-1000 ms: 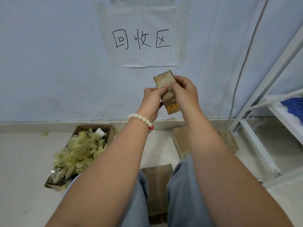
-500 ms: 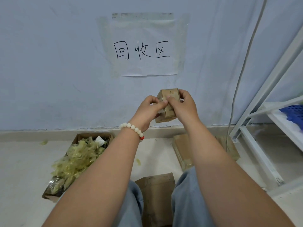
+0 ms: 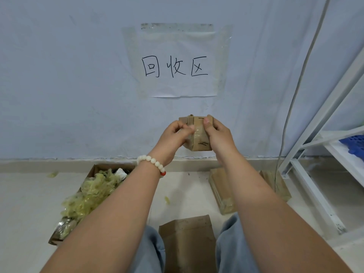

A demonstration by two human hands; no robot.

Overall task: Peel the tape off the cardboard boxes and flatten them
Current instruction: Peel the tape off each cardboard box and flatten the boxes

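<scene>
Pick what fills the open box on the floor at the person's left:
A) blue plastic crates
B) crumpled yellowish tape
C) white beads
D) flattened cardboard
B: the open box on the left holds a heap of crumpled yellowish tape; the left hand and right hand grip a separate small box.

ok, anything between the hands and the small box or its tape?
Nothing visible. Both hands are on the small cardboard box: right hand grips its right side, thumb on the front; left hand holds its left side, fingers at the edge of the tape strip. Whether they pinch the tape is blurred.
</scene>
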